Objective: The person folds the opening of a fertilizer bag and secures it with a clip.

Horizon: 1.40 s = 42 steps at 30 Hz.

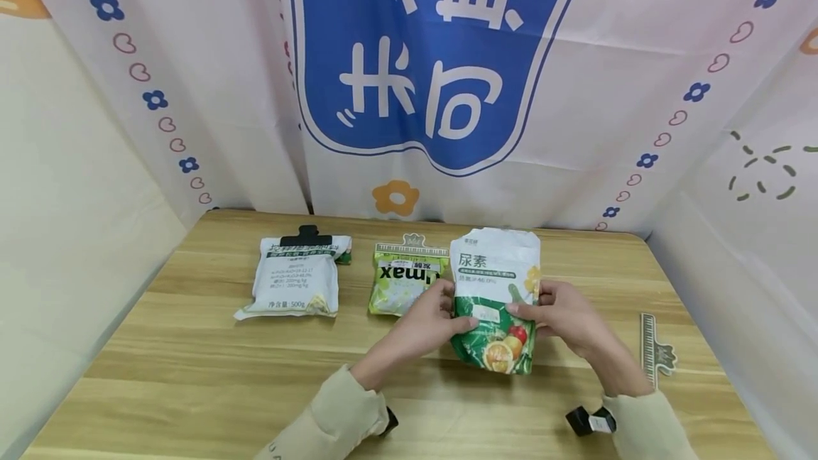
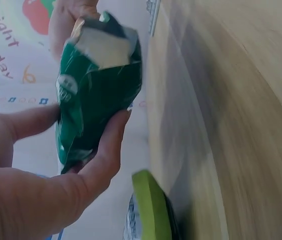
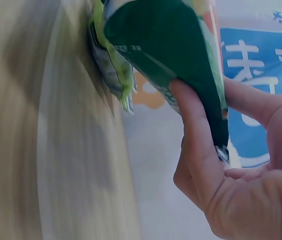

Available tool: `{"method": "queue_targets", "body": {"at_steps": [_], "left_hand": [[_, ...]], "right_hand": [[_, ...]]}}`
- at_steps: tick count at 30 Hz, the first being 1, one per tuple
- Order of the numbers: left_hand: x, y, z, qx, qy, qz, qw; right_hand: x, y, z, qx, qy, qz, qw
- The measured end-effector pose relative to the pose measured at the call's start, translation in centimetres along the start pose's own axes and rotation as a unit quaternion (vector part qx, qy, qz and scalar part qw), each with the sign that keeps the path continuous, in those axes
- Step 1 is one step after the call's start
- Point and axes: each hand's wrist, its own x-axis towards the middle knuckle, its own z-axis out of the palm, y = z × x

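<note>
A white and green fertilizer bag (image 1: 488,282) with fruit printed on its front is held up between both hands, above the table. My left hand (image 1: 429,321) grips its left edge, thumb on the front and fingers behind. On the opposite edge my right hand (image 1: 569,314) pinches it the same way. The left wrist view shows the bag's green bottom (image 2: 98,100) between thumb and fingers. In the right wrist view the fingers curl round the bag's green side (image 3: 166,50). Behind the left hand lies a lime-green bag (image 1: 390,286) with a ruler-edged clip (image 1: 412,248) along its top.
A white bag (image 1: 297,279) closed with a black clip (image 1: 308,236) lies on the left of the wooden table (image 1: 192,375). A loose ruler-edged clip (image 1: 649,350) lies at the right, beyond the right forearm. A printed curtain (image 1: 607,77) hangs behind the table's back edge.
</note>
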Motion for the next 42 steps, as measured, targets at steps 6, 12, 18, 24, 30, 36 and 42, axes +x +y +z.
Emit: {"method": "queue_targets", "body": {"at_steps": [6,12,18,24,30,36,42], "left_hand": [[-1.1,-0.7,-2.1,0.014,-0.018,-0.014,0.9996],[-1.8,-1.9,-3.4,-0.050,-0.059,-0.017,0.9968],[-2.6,-2.8,-4.5,-0.040,-0.073,-0.005,0.9965],[-3.1,-3.0,-5.6,0.017,-0.079,0.028,0.9964],[-3.5,-2.7,-6.5,0.048,-0.079,0.049,0.9946],[-4.1,-2.3,-7.2,0.071,-0.089,0.070,0.9910],[-4.9,-2.3,-7.6,0.197,-0.071,0.112,0.9715]], "right_hand": [[-0.2,-0.1,1.8,-0.006,-0.027,-0.009,1.000],[-0.6,-0.1,3.5,-0.037,-0.024,-0.013,0.999],[-0.8,-0.1,4.5,-0.041,-0.052,-0.034,0.997],[-0.9,-0.3,5.2,-0.021,-0.093,-0.057,0.994],[-1.3,-1.1,5.7,-0.061,-0.090,-0.094,0.990],[-1.7,-1.7,6.3,-0.100,-0.092,-0.143,0.980],[-2.1,-1.7,6.5,-0.119,-0.122,-0.179,0.969]]}}
